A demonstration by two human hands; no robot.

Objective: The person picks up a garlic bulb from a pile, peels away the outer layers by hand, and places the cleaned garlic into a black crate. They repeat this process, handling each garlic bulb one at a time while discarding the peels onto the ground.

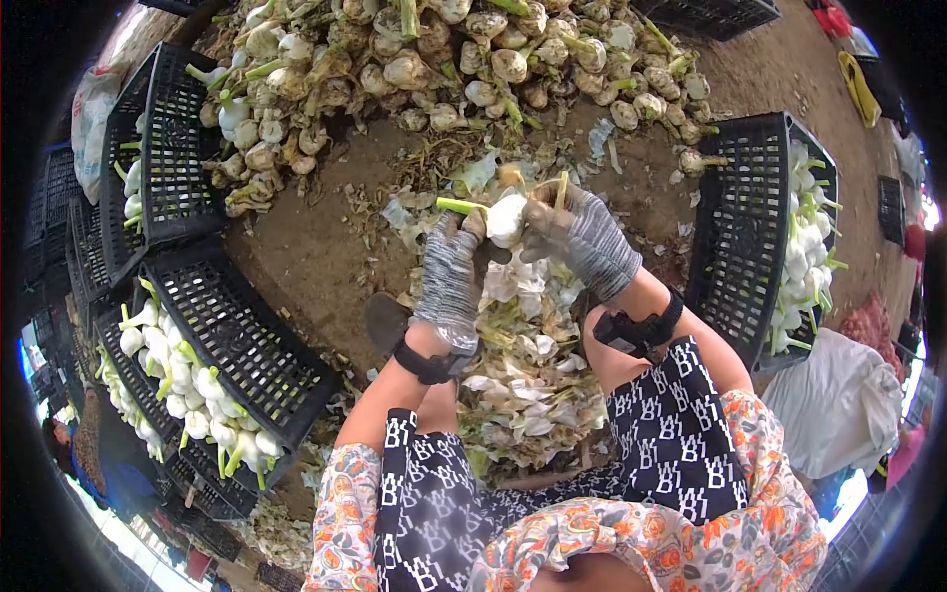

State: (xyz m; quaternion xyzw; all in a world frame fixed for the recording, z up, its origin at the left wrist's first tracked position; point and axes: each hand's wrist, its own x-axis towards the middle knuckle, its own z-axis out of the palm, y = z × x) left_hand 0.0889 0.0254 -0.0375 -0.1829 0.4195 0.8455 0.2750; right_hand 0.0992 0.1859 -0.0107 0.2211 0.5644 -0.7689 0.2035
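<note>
A white garlic bulb with a short green stem is held up in front of me, above a heap of peeled skins. My left hand, in a grey glove, grips it from the left around the stem end. From the right, the bent fingers of my gloved right hand close against the bulb's side. A thin yellowish strip sticks up by the right fingers, and I cannot tell what it is. Dirt darkens both gloves' fingertips.
Unpeeled, soil-covered garlic is piled on the ground ahead. Black crates of white garlic stand at the left and right, with another crate farther up on the left. A white sack lies behind the right crate.
</note>
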